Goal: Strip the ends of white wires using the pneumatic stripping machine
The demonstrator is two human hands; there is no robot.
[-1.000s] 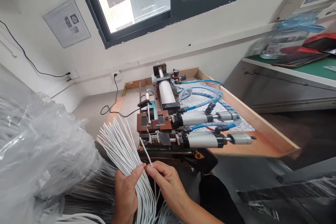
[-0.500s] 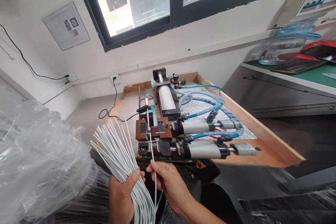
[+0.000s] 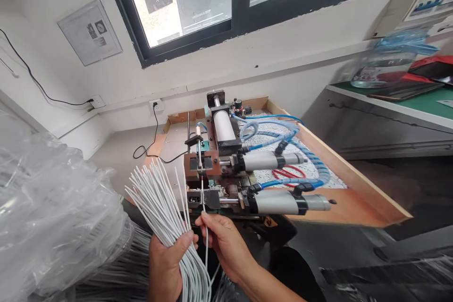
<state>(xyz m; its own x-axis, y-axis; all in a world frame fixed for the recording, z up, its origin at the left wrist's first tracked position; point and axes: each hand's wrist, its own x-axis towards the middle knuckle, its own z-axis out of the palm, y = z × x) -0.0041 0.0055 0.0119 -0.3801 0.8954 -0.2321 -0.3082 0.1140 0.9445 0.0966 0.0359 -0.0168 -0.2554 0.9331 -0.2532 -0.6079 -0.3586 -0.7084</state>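
A thick bundle of white cables [image 3: 161,207] fans upward out of my left hand [image 3: 170,262], whose fingers wrap round it with the thumb across the front. Between thumb and fingertips my right hand [image 3: 224,240] pinches one single white cable [image 3: 206,240]. That cable runs up into the pneumatic wire stripping machine [image 3: 226,127], between its front jaws [image 3: 205,199]. Beyond them, the cable's tip shows a little red just below the rear brown jaws [image 3: 202,165]. The lower end of the bundle bends down past my right wrist, out of view.
Clear plastic wrapping [image 3: 60,217] covers more cables at the left. A wooden-edged tray [image 3: 339,163] with small pale scraps surrounds the machine, among blue air hoses [image 3: 314,160]. At right is a green-topped shelf [image 3: 424,104] holding a plastic jug.
The front jaws have closed on the cable, and the rear jaw block has slid back and closed, its cylinder rod drawn in. Red now shows at the cable's tip. My hands barely shifted.
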